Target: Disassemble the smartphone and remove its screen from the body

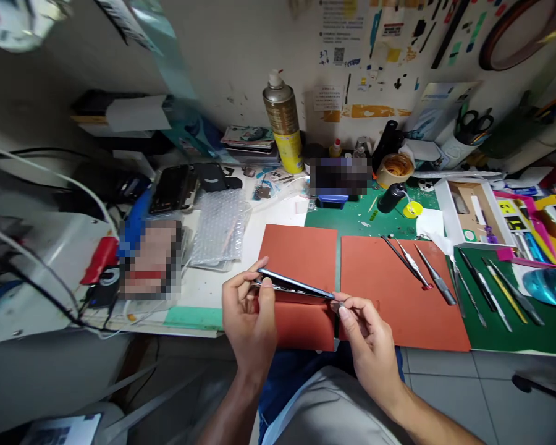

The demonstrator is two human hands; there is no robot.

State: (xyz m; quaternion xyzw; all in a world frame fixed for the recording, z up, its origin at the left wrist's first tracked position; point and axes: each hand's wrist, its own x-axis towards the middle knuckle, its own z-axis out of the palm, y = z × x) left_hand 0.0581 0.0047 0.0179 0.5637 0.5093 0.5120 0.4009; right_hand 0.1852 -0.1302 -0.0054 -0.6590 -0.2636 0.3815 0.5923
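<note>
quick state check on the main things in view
device: held tilted, two layers partly apart
left hand: gripping the device
right hand: fingers curled at the device's right end
spray can: upright
white box: open on top
scissors: handles up in cup
bubble wrap: lying flat

Device (296, 285) is near-black inside, blue-grey along the edge; left mat (301, 250) and right mat (398, 321) both plain brick red. Tabletop (204, 292) runs white left, green right. Spray can (288, 145) is bronze over yellow, bubble wrap (217, 227) clear with dots, floor (449, 363) grey with darker grid lines.
</note>
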